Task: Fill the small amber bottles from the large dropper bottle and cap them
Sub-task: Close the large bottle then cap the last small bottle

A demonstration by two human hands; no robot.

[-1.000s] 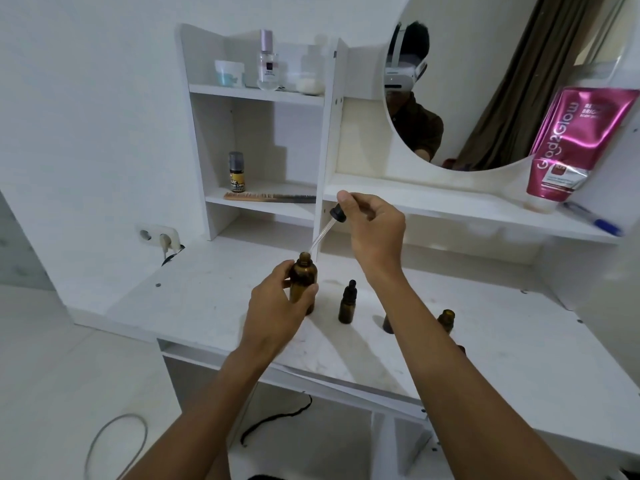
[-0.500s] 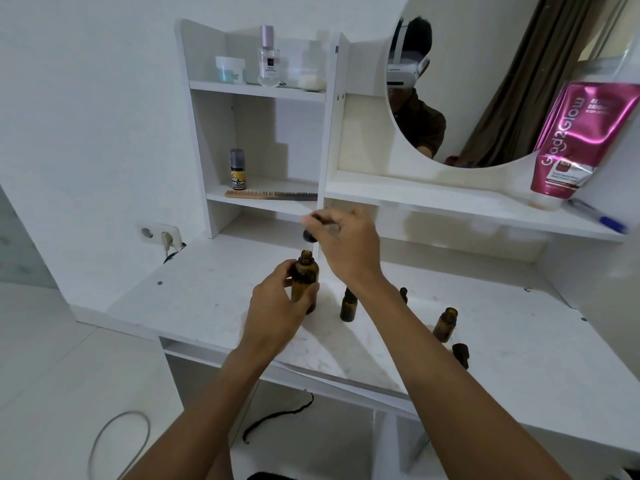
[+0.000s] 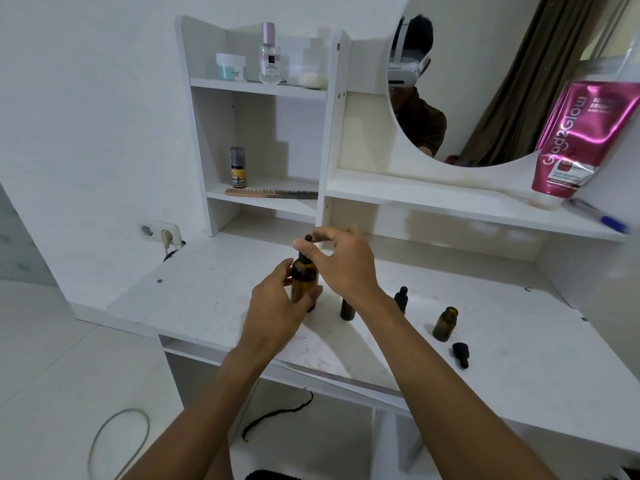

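My left hand [image 3: 277, 303] grips the large amber dropper bottle [image 3: 304, 278], upright on the white desk [image 3: 214, 299]. My right hand [image 3: 341, 261] pinches its black dropper cap [image 3: 306, 249], which sits on the bottle's neck. Just right of it a small amber bottle [image 3: 347, 309] stands, its top hidden by my right forearm. Another small bottle with a black dropper cap [image 3: 401, 298] stands behind my forearm. An open small amber bottle [image 3: 445, 323] stands further right, with a loose black dropper cap [image 3: 461, 355] lying in front of it.
White shelves rise behind the desk, holding a comb [image 3: 270, 193], a small dark bottle [image 3: 238, 168], a perfume bottle [image 3: 269, 57] and jars. A pink tube [image 3: 575, 143] and a blue pen [image 3: 602, 218] rest on the right shelf. A wall socket [image 3: 160, 232] is at left.
My right hand brought the dropper down from above the desk and seated it in the large bottle's neck. My left hand kept holding the bottle.
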